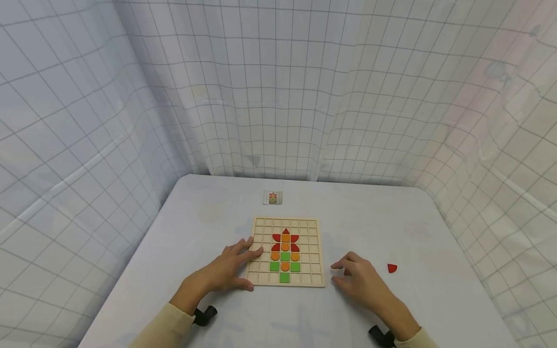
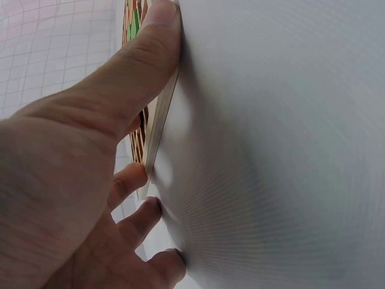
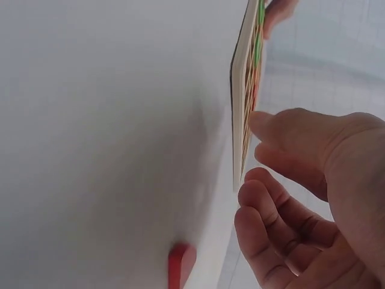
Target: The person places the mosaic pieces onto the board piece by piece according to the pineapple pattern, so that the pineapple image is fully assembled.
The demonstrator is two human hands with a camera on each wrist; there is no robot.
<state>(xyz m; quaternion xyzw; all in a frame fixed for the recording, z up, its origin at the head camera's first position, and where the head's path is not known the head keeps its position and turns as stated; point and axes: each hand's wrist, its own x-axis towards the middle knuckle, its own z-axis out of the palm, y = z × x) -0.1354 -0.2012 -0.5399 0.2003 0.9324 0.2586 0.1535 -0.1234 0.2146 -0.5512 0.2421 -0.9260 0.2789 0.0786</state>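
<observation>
Lying flat near the middle of the white table (image 1: 209,217), a wooden grid board (image 1: 287,252) carries red, orange and green tiles set in a flower shape. Its left edge is touched by the left hand (image 1: 228,270), fingers straight and spread, thumb along the near edge; nothing is gripped. The right hand (image 1: 361,280) is held just beside the board's right edge, fingers loosely curled, empty. A loose red tile (image 1: 392,268) lies right of it. A small pattern card (image 1: 272,197) lies beyond the board; no writing can be read.
</observation>
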